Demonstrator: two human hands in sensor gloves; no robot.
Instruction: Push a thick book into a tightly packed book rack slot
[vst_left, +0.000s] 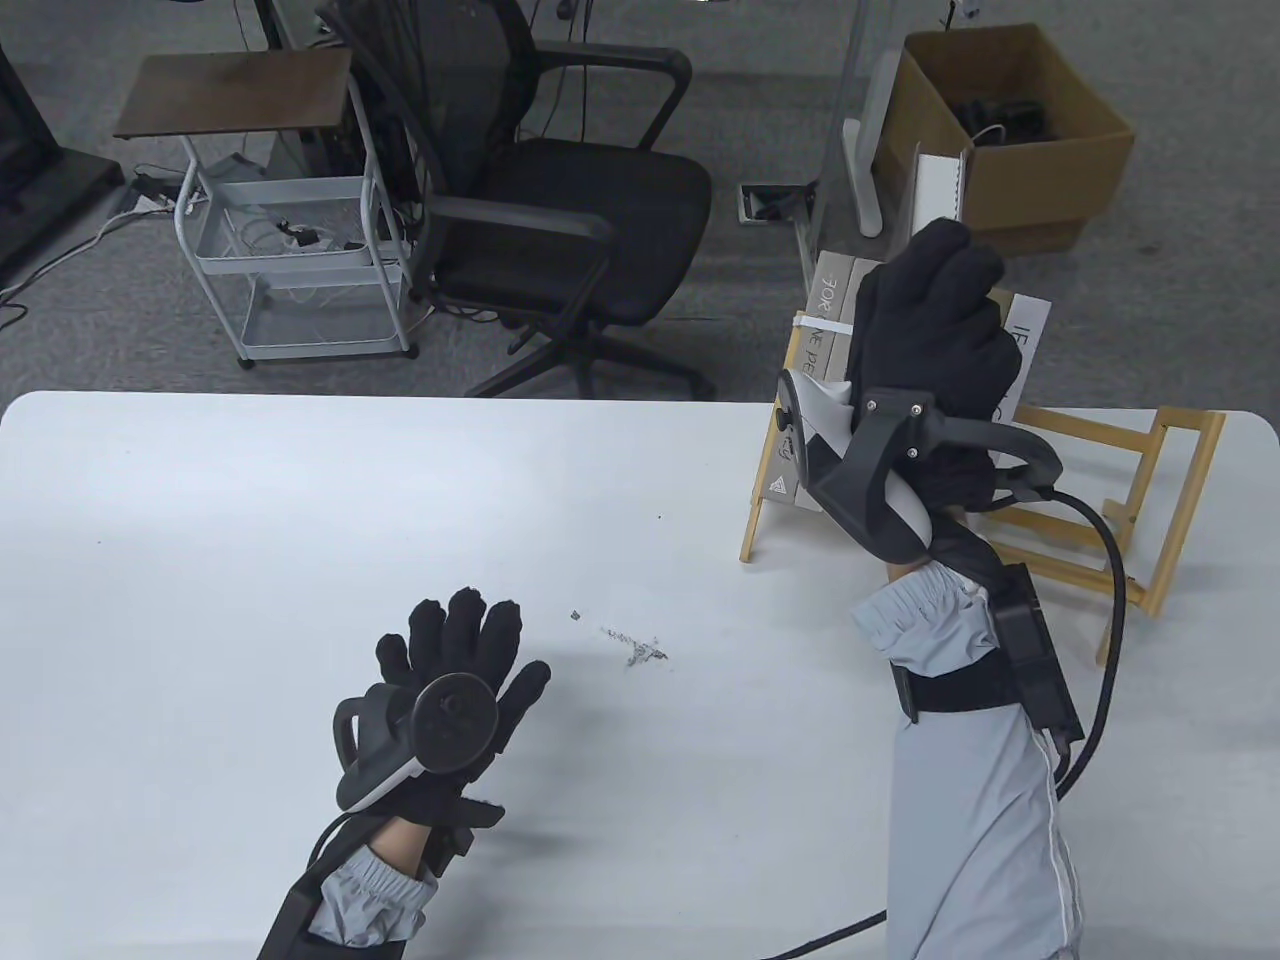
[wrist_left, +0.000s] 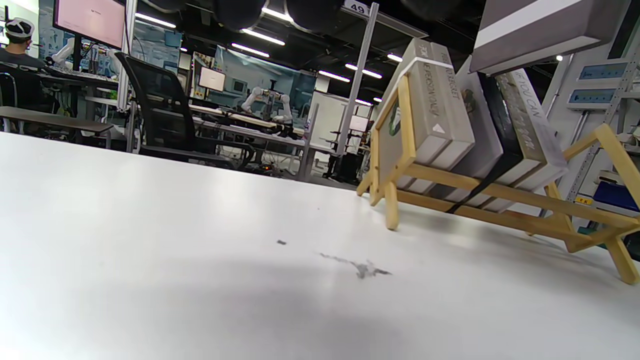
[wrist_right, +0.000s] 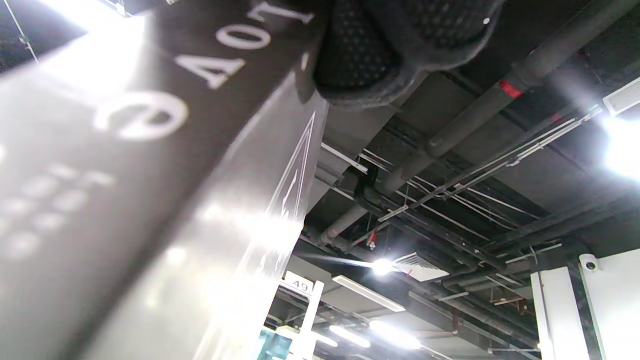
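A wooden book rack (vst_left: 1100, 470) stands on the right of the white table (vst_left: 250, 520). Several grey books (vst_left: 830, 300) lean packed in it, and they show in the left wrist view (wrist_left: 440, 115) too. My right hand (vst_left: 935, 300) is raised over the rack and grips a thick grey book (wrist_left: 540, 30) above the packed books. In the table view the hand hides most of that book. Its spine with white letters (wrist_right: 150, 165) fills the right wrist view, under my fingers (wrist_right: 360, 55). My left hand (vst_left: 450, 650) lies flat on the table with its fingers spread, holding nothing.
Grey smudges (vst_left: 635, 648) mark the table between my hands. Beyond the far edge stand a black office chair (vst_left: 560, 200), a white wire cart (vst_left: 290, 250) and an open cardboard box (vst_left: 1010, 130). The right half of the rack (wrist_left: 590, 200) holds no books.
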